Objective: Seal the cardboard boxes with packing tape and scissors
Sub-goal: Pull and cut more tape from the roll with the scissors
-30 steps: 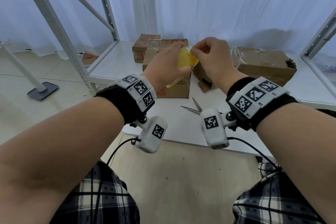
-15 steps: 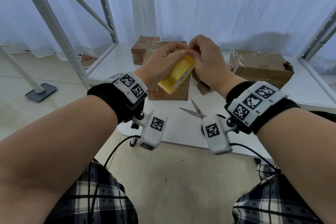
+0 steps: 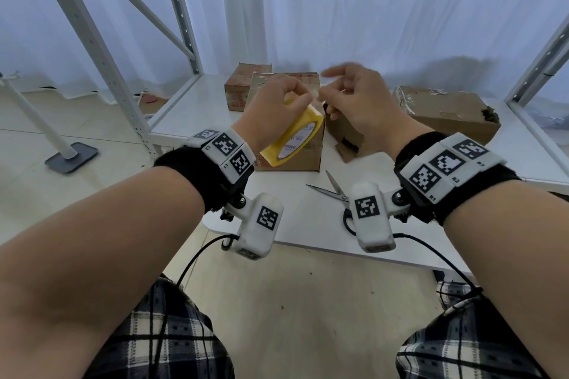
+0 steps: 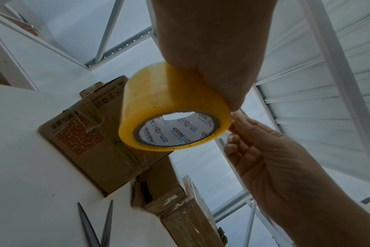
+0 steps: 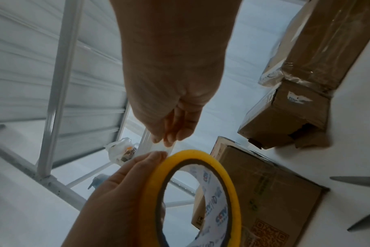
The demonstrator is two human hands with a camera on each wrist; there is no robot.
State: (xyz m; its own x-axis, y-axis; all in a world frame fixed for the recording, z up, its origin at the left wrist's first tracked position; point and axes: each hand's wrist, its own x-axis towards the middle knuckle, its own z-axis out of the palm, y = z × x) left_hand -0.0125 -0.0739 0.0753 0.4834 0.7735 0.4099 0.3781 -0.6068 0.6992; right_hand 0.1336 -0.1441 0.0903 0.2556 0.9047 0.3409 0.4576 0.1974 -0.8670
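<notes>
Left hand [image 3: 278,111] now lower, gripping tape roll [image 3: 294,137] from above; roll hangs below fingers, printed core facing down toward camera, where half a second ago it lay tilted between both hands. Right hand [image 3: 358,101] no longer pressed against left: drawn slightly to right, index finger extended and motion-blurred, thumb and fingers pinching clear tape end [image 5: 169,147] peeled from roll. Short strip now spans gap between hands. A second ago only crumpled yellow edge showed between fingertips.
</notes>
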